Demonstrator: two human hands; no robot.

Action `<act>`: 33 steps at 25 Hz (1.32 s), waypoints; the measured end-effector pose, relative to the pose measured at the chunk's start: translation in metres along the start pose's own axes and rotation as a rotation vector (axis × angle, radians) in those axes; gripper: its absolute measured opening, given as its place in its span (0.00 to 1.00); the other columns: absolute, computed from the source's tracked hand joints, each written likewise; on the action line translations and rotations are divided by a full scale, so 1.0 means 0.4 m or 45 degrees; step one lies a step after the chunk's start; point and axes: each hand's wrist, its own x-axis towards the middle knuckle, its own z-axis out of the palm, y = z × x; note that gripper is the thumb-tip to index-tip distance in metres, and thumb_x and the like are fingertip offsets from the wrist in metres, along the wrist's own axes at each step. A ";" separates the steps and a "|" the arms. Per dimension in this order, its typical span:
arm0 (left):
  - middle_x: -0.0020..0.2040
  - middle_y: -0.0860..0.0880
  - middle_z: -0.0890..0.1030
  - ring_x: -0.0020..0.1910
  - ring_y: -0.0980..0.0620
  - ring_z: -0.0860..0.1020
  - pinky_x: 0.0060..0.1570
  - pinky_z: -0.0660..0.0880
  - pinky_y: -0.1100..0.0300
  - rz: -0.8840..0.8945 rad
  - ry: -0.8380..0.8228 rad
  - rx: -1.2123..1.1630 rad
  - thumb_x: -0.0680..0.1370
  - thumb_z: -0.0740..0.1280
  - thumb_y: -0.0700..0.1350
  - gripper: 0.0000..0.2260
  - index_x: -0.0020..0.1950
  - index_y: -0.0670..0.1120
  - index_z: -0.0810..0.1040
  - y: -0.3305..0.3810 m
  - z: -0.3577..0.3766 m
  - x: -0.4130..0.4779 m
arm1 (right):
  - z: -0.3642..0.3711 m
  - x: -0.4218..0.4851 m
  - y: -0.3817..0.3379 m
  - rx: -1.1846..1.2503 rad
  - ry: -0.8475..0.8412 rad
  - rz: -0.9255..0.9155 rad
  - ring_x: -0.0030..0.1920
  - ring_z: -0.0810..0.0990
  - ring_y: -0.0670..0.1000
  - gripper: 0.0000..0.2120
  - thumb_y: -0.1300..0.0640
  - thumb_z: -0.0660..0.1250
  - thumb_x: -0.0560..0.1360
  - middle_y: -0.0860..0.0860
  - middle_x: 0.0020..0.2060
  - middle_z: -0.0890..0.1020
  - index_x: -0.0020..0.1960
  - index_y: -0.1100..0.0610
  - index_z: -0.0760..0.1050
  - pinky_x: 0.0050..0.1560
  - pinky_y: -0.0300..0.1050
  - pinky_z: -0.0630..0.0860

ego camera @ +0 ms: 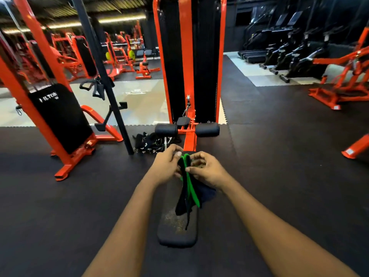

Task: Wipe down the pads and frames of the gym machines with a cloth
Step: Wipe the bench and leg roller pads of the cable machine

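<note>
A dark cloth with green edging (188,191) hangs bunched between both my hands, above the black seat pad (177,229) of a low-row machine. My left hand (166,166) pinches the cloth's top left side. Gripping its top right side is my right hand (205,170). The pad is long, black and dusty at its near end. Ahead stand two black roller pads (166,129) (207,129) on the orange frame (189,138), and behind them rises the tall weight stack tower (189,56).
A black post (111,96) and an orange machine with a black back pad (60,116) stand to the left. Straps and cable handles (149,143) lie on the floor by the left roller. More orange frames (343,84) and black cardio machines (295,52) are at right.
</note>
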 end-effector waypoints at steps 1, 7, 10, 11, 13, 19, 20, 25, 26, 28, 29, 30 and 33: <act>0.40 0.39 0.76 0.31 0.45 0.81 0.33 0.83 0.50 -0.017 -0.025 -0.037 0.85 0.57 0.40 0.07 0.59 0.43 0.73 -0.004 0.009 0.023 | -0.014 0.022 0.014 -0.062 0.026 -0.007 0.42 0.80 0.46 0.17 0.61 0.81 0.67 0.50 0.43 0.82 0.51 0.53 0.77 0.44 0.44 0.78; 0.41 0.34 0.78 0.35 0.40 0.83 0.35 0.81 0.52 -0.105 -0.136 -0.143 0.85 0.54 0.36 0.08 0.62 0.42 0.70 -0.046 0.045 0.181 | -0.047 0.181 0.070 -0.217 0.131 0.027 0.39 0.79 0.50 0.12 0.67 0.72 0.66 0.51 0.37 0.82 0.43 0.53 0.76 0.48 0.60 0.80; 0.41 0.36 0.78 0.36 0.38 0.84 0.38 0.83 0.48 -0.105 -0.129 -0.158 0.85 0.56 0.36 0.08 0.60 0.44 0.71 -0.079 0.029 0.272 | -0.051 0.268 0.062 -0.203 0.046 0.065 0.38 0.79 0.50 0.11 0.67 0.73 0.69 0.52 0.38 0.80 0.45 0.54 0.75 0.41 0.59 0.81; 0.40 0.37 0.78 0.36 0.38 0.84 0.39 0.83 0.47 -0.110 -0.118 -0.156 0.85 0.57 0.36 0.07 0.60 0.44 0.72 -0.091 0.021 0.304 | -0.051 0.298 0.051 -0.209 -0.012 0.084 0.39 0.79 0.50 0.12 0.66 0.75 0.70 0.52 0.39 0.80 0.46 0.54 0.75 0.38 0.53 0.80; 0.39 0.38 0.78 0.36 0.40 0.84 0.39 0.84 0.47 -0.130 -0.123 -0.200 0.85 0.57 0.37 0.07 0.61 0.44 0.72 -0.108 0.011 0.349 | -0.059 0.352 0.048 -0.213 -0.064 0.097 0.40 0.79 0.49 0.14 0.62 0.79 0.69 0.53 0.41 0.81 0.47 0.54 0.75 0.38 0.45 0.77; 0.39 0.37 0.81 0.34 0.43 0.83 0.37 0.80 0.51 -0.241 -0.005 -0.187 0.84 0.55 0.36 0.09 0.58 0.45 0.73 -0.210 0.020 0.446 | -0.031 0.500 0.135 -0.269 -0.022 0.083 0.28 0.74 0.45 0.10 0.58 0.70 0.61 0.49 0.31 0.79 0.41 0.53 0.74 0.34 0.43 0.70; 0.40 0.36 0.82 0.33 0.44 0.83 0.36 0.79 0.52 -0.268 0.028 -0.152 0.84 0.56 0.36 0.09 0.57 0.45 0.73 -0.236 0.025 0.450 | -0.031 0.512 0.156 -0.295 -0.057 0.088 0.27 0.73 0.44 0.09 0.59 0.70 0.62 0.49 0.30 0.79 0.40 0.53 0.74 0.33 0.42 0.70; 0.41 0.40 0.83 0.30 0.48 0.79 0.34 0.77 0.56 -0.510 0.299 0.008 0.83 0.57 0.37 0.09 0.54 0.47 0.75 -0.330 0.049 0.396 | -0.054 0.578 0.261 -0.400 -0.273 0.110 0.34 0.77 0.48 0.10 0.52 0.68 0.58 0.52 0.33 0.82 0.39 0.51 0.75 0.40 0.48 0.76; 0.40 0.42 0.83 0.30 0.49 0.79 0.35 0.77 0.55 -0.567 0.351 0.016 0.83 0.57 0.37 0.09 0.54 0.47 0.75 -0.340 0.065 0.374 | -0.063 0.587 0.282 -0.415 -0.323 0.116 0.35 0.78 0.49 0.10 0.51 0.68 0.58 0.52 0.33 0.82 0.38 0.51 0.75 0.42 0.48 0.77; 0.39 0.45 0.83 0.31 0.50 0.79 0.37 0.78 0.54 -0.687 0.471 0.015 0.83 0.58 0.37 0.09 0.52 0.48 0.75 -0.351 0.113 0.318 | -0.081 0.589 0.312 -0.459 -0.440 0.102 0.34 0.78 0.48 0.09 0.52 0.69 0.59 0.50 0.33 0.81 0.38 0.51 0.74 0.42 0.46 0.76; 0.39 0.45 0.83 0.32 0.51 0.79 0.38 0.78 0.53 -0.734 0.513 0.035 0.83 0.58 0.38 0.09 0.52 0.48 0.76 -0.355 0.140 0.287 | -0.088 0.585 0.328 -0.494 -0.489 0.085 0.35 0.78 0.47 0.08 0.54 0.71 0.61 0.49 0.33 0.81 0.38 0.50 0.74 0.41 0.44 0.75; 0.40 0.46 0.83 0.33 0.51 0.79 0.40 0.78 0.52 -0.788 0.541 0.057 0.83 0.58 0.38 0.09 0.52 0.48 0.76 -0.355 0.170 0.253 | -0.094 0.578 0.344 -0.533 -0.543 0.075 0.35 0.78 0.47 0.08 0.57 0.72 0.64 0.49 0.34 0.82 0.39 0.51 0.74 0.40 0.42 0.74; 0.42 0.47 0.83 0.39 0.47 0.80 0.42 0.78 0.50 -0.972 0.606 0.090 0.84 0.57 0.38 0.09 0.53 0.47 0.76 -0.354 0.264 0.150 | -0.098 0.544 0.405 -0.585 -0.666 0.081 0.36 0.77 0.49 0.07 0.62 0.72 0.68 0.52 0.36 0.81 0.41 0.56 0.74 0.35 0.35 0.70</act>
